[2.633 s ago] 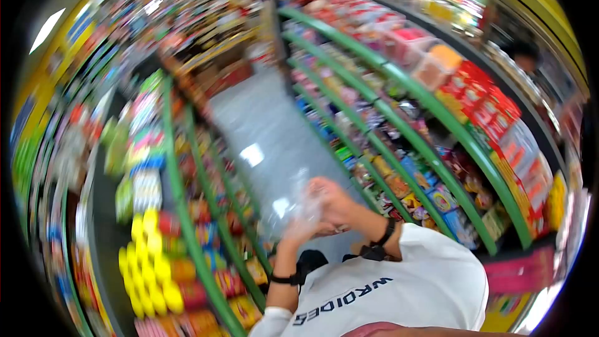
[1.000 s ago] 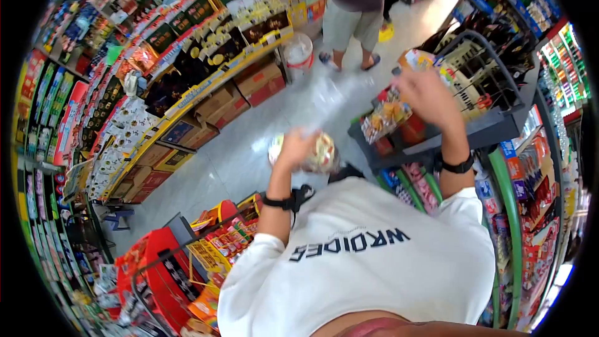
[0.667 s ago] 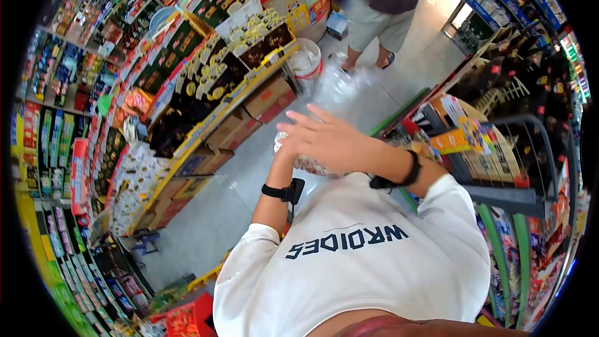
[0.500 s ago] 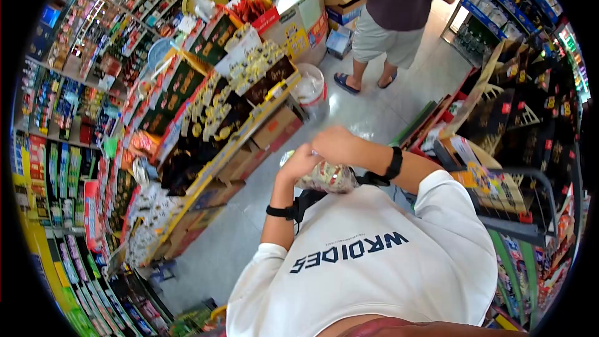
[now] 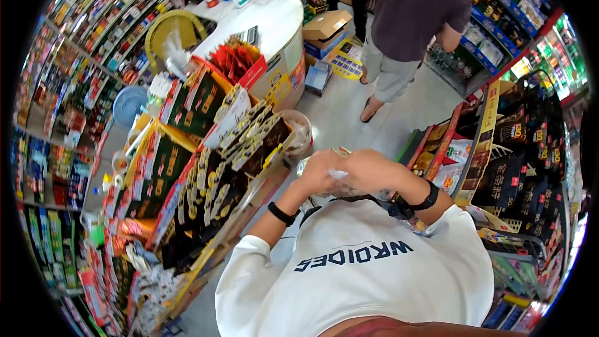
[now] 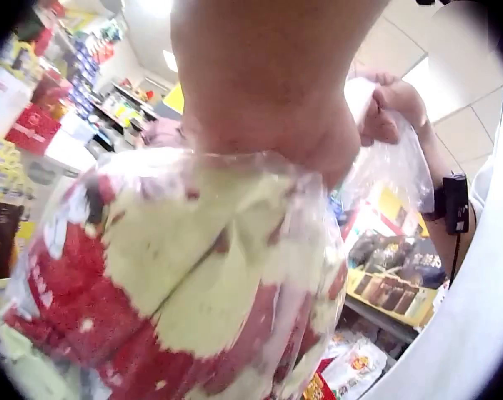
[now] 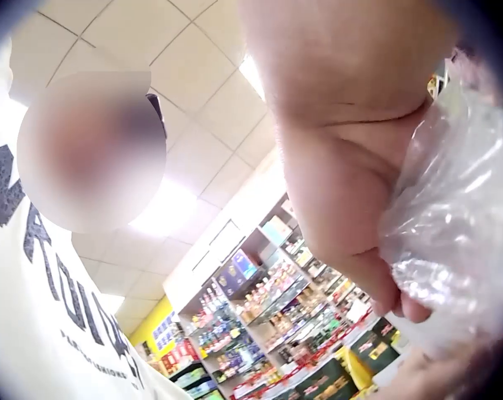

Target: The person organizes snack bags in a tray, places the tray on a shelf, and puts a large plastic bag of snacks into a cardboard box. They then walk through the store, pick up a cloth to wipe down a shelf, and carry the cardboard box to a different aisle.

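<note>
Left wrist view: wrapped bundle (image 6: 226,283) likely soft, slippery, best held up top; right hand (image 7: 339,167) pinches clear plastic (image 7: 464,225), left hand's (image 5: 320,173) grip hidden.

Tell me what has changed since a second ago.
The right hand, then out to the right, has come in beside the left hand and holds clear plastic. The head view has swung, showing more of the counter. The left hand stays at the filled bag.
</note>
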Available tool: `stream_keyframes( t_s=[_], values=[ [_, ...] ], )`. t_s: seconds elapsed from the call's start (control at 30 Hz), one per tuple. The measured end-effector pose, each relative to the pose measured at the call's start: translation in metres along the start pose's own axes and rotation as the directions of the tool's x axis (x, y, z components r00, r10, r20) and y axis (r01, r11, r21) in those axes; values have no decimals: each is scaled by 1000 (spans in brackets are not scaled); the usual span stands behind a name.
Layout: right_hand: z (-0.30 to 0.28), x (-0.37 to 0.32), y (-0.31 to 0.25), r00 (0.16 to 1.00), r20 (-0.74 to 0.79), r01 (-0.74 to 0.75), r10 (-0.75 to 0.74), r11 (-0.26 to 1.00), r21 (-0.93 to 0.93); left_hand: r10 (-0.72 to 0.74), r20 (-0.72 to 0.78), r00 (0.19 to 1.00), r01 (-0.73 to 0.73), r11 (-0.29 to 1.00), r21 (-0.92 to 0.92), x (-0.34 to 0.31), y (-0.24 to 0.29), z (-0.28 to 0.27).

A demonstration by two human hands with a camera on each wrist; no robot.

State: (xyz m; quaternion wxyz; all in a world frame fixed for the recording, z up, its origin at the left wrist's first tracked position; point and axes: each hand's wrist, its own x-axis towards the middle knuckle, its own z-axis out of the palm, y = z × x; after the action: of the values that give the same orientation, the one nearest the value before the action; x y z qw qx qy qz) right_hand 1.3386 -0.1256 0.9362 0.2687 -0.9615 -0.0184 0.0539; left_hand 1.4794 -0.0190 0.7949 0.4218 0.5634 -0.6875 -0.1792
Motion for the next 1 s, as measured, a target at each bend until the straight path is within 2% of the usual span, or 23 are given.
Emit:
stream_keyframes(
  t_s=[0.03,0.07,0.1,0.13,0.17,0.23,0.27,0.33,0.37,0.4,0.43,0.5,0.53,0.57,0.6,0.63,0.67,0.73,0.8,0.83,0.9,0.93,1.0],
  values=[
    [-2,4,10,997,-55,-51,56,994,93,-7,-30,1000,11,990,139,12,-19,6],
    [-6,6,16,993,-79,-79,87,991,108,9,7,1000,-10,992,128,29,-25,8],
    [-13,7,23,955,-98,-212,281,873,439,-113,-215,970,105,993,-45,50,-29,10],
    [-20,8,33,890,-60,-277,452,640,717,-264,-400,878,180,955,-236,71,-35,13],
    [-17,8,52,877,-80,-274,474,630,727,-248,-373,894,167,957,-236,88,-41,18],
    [2,13,107,819,-79,-83,568,253,964,-368,-492,789,287,929,-235,120,-58,30],
    [3,17,126,811,-100,-65,576,259,964,-416,-555,720,342,909,-237,137,-66,36],
    [-2,27,163,748,-155,31,645,199,979,-521,-333,786,453,852,-264,156,-88,61],
    [-6,32,182,715,-203,53,669,238,970,-559,-221,799,496,821,-284,164,-100,76],
    [-10,38,203,715,-237,77,657,263,962,-361,-278,890,345,933,-104,169,-97,76],
    [-18,43,226,679,-239,-8,694,332,943,-140,-296,945,173,981,89,178,-90,71],
    [-35,50,253,645,-260,-73,719,396,915,-209,-47,977,214,953,212,196,-85,52],
    [-44,51,264,677,-278,-195,681,530,825,-200,-55,978,207,951,228,212,-86,40],
    [-49,51,273,710,-283,-306,645,643,702,-385,163,908,358,918,171,225,-87,27],
    [-42,56,291,714,-293,-293,636,651,700,-523,380,763,509,849,146,238,-92,14],
    [-26,63,315,716,-411,-276,565,769,577,-527,373,764,510,847,151,245,-105,4],
    [-21,66,333,717,-509,-264,476,861,434,-462,274,844,422,886,194,249,-122,-2],
    [-58,62,324,764,-457,-201,454,842,501,-289,43,956,253,893,373,269,-139,-17],
    [-83,67,332,837,-335,-193,433,806,560,-80,-57,995,97,883,460,295,-161,-21],
    [-91,72,344,831,-346,-196,435,812,550,-96,-70,993,118,886,449,301,-172,-11],
    [-112,94,370,755,-294,-310,587,713,629,-510,49,859,468,820,330,312,-193,17],
    [-116,110,385,762,-275,-319,586,711,627,-523,45,851,484,815,318,315,-203,29],
    [-119,146,417,677,-206,-205,707,450,869,-651,-139,746,666,730,157,327,-213,49]
  ],
)
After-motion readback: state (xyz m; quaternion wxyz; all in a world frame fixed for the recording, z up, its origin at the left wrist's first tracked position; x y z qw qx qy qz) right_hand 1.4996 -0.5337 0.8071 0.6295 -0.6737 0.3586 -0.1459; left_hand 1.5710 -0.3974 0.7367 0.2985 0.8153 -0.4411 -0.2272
